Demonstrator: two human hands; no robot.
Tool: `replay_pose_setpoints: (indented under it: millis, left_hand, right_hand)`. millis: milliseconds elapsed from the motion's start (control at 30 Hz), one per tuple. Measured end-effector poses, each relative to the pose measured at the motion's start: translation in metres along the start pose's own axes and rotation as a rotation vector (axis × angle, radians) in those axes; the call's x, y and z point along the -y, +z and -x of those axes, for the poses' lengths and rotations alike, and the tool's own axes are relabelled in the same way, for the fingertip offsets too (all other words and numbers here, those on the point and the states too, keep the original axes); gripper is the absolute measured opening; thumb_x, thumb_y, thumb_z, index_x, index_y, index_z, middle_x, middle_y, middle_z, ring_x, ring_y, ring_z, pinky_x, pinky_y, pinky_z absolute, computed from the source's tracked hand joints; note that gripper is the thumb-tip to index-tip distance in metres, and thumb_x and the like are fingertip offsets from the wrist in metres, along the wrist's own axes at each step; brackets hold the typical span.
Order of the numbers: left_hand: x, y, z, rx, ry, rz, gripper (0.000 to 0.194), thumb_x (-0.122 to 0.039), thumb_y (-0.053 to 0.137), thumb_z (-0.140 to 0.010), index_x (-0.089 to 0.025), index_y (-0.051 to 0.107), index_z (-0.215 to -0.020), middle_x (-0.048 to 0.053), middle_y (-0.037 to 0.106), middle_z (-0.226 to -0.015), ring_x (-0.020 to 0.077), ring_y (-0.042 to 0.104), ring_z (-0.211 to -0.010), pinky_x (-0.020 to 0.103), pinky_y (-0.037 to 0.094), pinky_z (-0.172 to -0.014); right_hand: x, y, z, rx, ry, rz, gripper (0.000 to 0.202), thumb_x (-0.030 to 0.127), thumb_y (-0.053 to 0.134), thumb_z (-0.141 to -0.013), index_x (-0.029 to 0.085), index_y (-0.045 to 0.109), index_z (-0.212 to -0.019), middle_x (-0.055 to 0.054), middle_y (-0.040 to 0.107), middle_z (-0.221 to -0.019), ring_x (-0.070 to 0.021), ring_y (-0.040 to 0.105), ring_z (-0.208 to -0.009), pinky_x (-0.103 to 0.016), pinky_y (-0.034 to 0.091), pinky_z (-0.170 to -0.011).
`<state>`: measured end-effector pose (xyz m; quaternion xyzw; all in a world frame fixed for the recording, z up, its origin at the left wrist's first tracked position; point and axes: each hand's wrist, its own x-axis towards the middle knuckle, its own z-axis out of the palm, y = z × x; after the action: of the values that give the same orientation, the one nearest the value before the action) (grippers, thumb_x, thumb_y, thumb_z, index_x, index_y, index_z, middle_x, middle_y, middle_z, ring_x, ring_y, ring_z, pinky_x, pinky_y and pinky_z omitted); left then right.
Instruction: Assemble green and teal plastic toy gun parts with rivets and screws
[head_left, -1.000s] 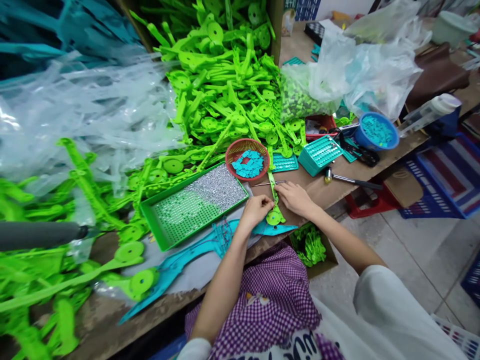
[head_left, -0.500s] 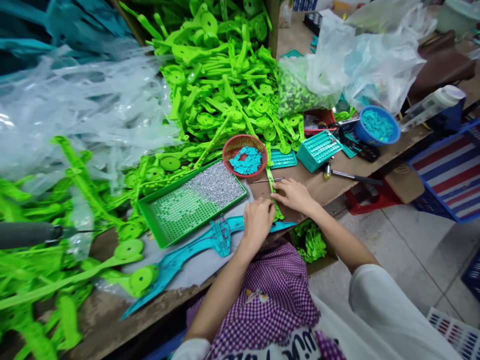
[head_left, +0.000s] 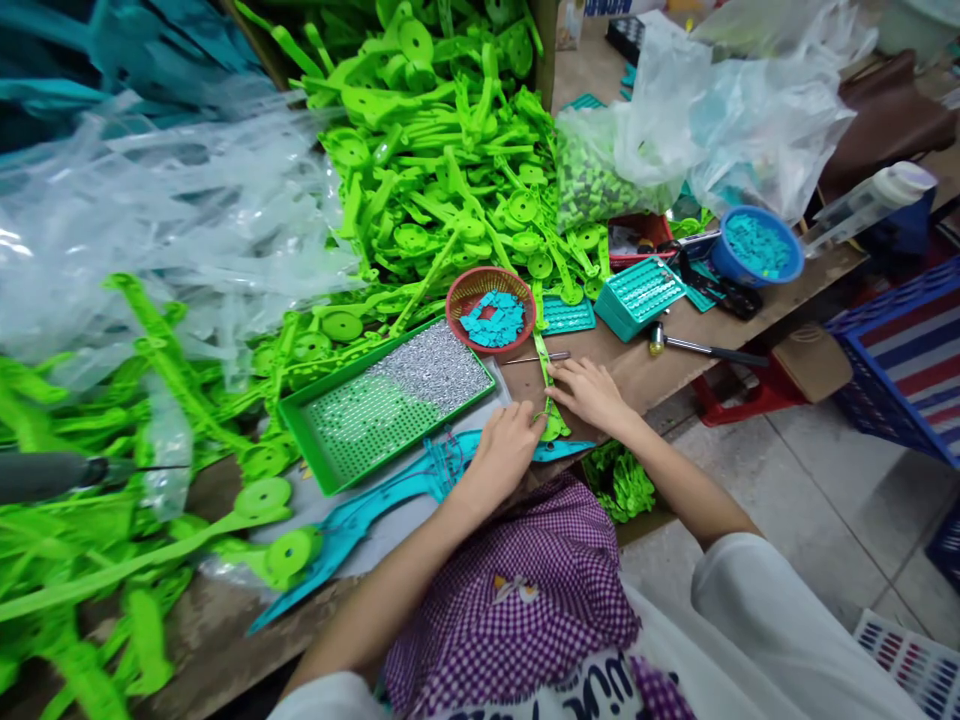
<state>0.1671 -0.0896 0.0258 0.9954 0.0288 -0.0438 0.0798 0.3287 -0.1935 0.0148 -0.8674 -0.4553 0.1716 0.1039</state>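
A narrow green plastic part (head_left: 553,424) lies near the bench edge, over the tip of a long blue plastic piece (head_left: 360,510). My right hand (head_left: 589,392) has its fingers on the green part from the right. My left hand (head_left: 506,440) is just left of that part, above the blue piece, with its fingers curled together; whatever they pinch is too small to name. Beyond my hands are a thin metal rod (head_left: 551,357) and a red basket (head_left: 452,300) of small blue pieces. A green tray (head_left: 330,480) of small metal pins sits to the left.
Green parts (head_left: 450,200) are heaped behind the tray, beside clear plastic bags (head_left: 150,230). On the right are a teal block (head_left: 637,300), a hammer (head_left: 705,348) and a blue bowl (head_left: 718,270). A screwdriver-like tool (head_left: 60,475) juts in at left.
My left hand has shifted slightly left and down, its forearm swinging left. My right hand remains at the green part, and the view has shifted slightly.
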Motion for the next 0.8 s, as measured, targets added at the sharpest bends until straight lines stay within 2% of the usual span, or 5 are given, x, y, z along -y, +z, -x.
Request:
replay_pose_setpoints:
  millis: [167,400,633,800]
  left_hand:
    - [0.005,-0.002,-0.008,0.018,0.08,-0.013,0.031,-0.008,0.042,-0.093,-0.014,0.062,-0.115,0.01,0.054,-0.094,0.024,0.051,-0.093,0.035,0.04,-0.078]
    - [0.011,0.009,-0.012,-0.027,0.066,0.085,0.034,-0.011,0.038,-0.096,-0.016,0.064,-0.117,0.009,0.051,-0.091,0.023,0.05,-0.088,0.033,0.039,-0.072]
    - [0.03,0.018,0.012,-0.066,0.112,0.14,0.039,-0.009,0.04,-0.093,-0.016,0.057,-0.127,0.009,0.057,-0.095,0.0221,0.054,-0.088,0.034,0.045,-0.074]
    - [0.03,0.026,0.022,-0.094,0.129,0.215,0.042,-0.004,0.04,-0.09,-0.018,0.058,-0.126,0.008,0.059,-0.098,0.0201,0.056,-0.089,0.033,0.047,-0.079]
  right_hand:
    - [0.002,-0.003,0.004,0.025,-0.022,0.075,0.041,0.04,0.046,-0.098,0.025,0.054,-0.135,-0.011,0.062,-0.126,-0.0295,0.049,-0.12,-0.049,0.042,-0.097]
    - [0.001,-0.004,0.006,0.028,-0.03,0.084,0.043,0.045,0.049,-0.096,0.027,0.054,-0.135,-0.01,0.062,-0.129,-0.0296,0.05,-0.119,-0.048,0.042,-0.095]
    - [-0.002,0.006,0.009,-0.042,0.007,0.042,0.042,0.046,0.047,-0.096,0.031,0.055,-0.135,-0.008,0.059,-0.135,-0.0292,0.048,-0.122,-0.05,0.037,-0.098]
    - [-0.001,0.009,0.01,-0.043,0.007,0.014,0.042,0.045,0.043,-0.098,0.029,0.054,-0.135,-0.008,0.058,-0.137,-0.0294,0.047,-0.123,-0.051,0.034,-0.099]
